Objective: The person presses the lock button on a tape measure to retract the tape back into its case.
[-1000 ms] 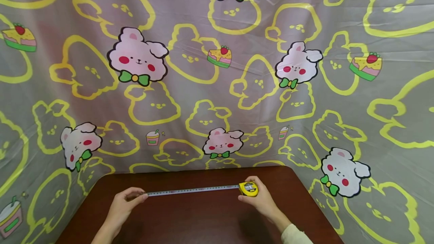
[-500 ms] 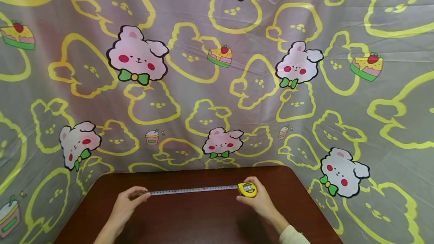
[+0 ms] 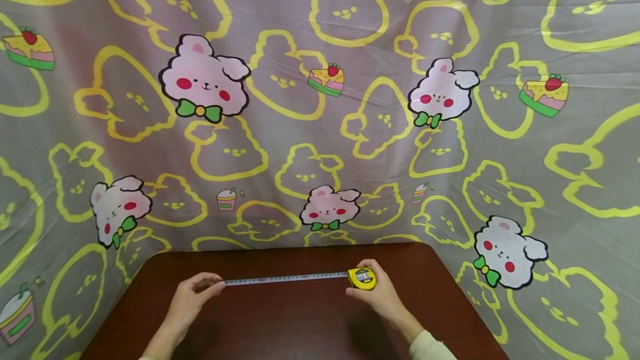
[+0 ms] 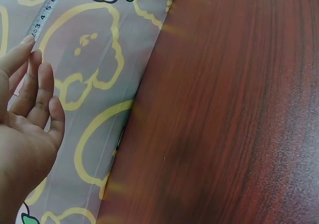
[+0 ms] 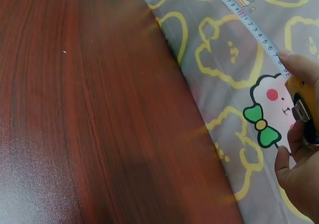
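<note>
A yellow tape measure sits in my right hand, thumb and fingers curled round its case. Its white blade runs out straight and nearly level to the left, held above the table. At the blade's free end my left hand pinches it between thumb and forefinger. The left wrist view shows the low numbers of the blade just beyond the left fingertips. In the right wrist view the blade reads past 20 near the case, which is partly cut off by the frame edge.
Below both hands lies a dark reddish-brown wooden table with rounded far corners. A grey curtain printed with yellow outlines and white rabbit faces hangs behind it and along both sides.
Both hands have moved slightly toward each other, the left one rightward and the right one leftward. The stretch of blade showing between them is a little shorter.
</note>
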Tool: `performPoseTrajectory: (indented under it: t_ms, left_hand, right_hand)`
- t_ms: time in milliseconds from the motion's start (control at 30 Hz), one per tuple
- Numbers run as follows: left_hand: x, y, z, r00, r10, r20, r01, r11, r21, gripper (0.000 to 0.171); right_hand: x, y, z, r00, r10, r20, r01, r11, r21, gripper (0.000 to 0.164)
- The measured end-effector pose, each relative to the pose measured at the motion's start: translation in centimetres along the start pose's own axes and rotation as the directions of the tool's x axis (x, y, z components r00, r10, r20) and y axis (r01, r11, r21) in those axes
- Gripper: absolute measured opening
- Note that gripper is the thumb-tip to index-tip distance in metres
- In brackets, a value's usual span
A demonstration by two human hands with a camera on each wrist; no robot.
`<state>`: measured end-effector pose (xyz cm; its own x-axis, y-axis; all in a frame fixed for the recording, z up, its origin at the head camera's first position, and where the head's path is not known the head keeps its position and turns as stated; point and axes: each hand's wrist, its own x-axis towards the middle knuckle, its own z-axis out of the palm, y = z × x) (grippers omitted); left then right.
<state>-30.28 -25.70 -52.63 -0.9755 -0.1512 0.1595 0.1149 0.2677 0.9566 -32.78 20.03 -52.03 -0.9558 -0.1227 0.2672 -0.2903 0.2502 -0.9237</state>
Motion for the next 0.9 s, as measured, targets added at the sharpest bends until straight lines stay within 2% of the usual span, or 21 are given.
performPoseTrajectory:
  t_ms: [400, 667, 900]
  left_hand:
    - [0.2, 0.0, 0.6, 1.000, 0.017, 0.019, -0.016, 0.999, -0.028, 0.027]
    - [0.4, -0.2, 1.4, 0.999, 0.025, 0.033, -0.023, 0.998, -0.054, 0.028]
    - [0.3, 0.0, 1.7, 0.999, 0.037, 0.039, -0.034, 0.998, -0.060, 0.028]
  right_hand:
    - [0.1, -0.3, 0.8, 1.000, 0.028, -0.011, -0.028, 1.000, -0.009, 0.058]
    - [-1.0, -3.9, 1.2, 1.000, -0.002, 0.012, 0.002, 1.000, 0.005, 0.053]
    - [0.3, 0.0, 1.8, 1.000, 0.026, -0.018, -0.026, 0.999, -0.033, 0.058]
